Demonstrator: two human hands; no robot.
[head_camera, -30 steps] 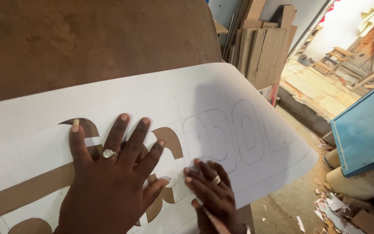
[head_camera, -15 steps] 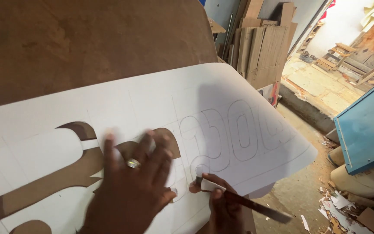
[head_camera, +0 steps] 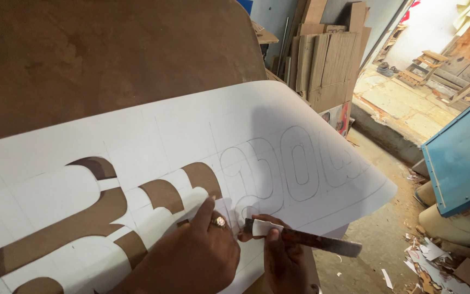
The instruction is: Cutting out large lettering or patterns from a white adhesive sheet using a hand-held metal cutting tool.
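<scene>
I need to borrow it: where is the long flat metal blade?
Head view, bottom centre-right: the long flat metal blade is in the right hand, over the white paper sheet.

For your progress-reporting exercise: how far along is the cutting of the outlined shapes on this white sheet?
Done: shapes at the left of the white sheet are cut out, brown board showing through. In hand: the right hand holds a blade at the next outline, the left hand pressing beside it. Left: the pencilled outlines to the right are uncut.
</scene>
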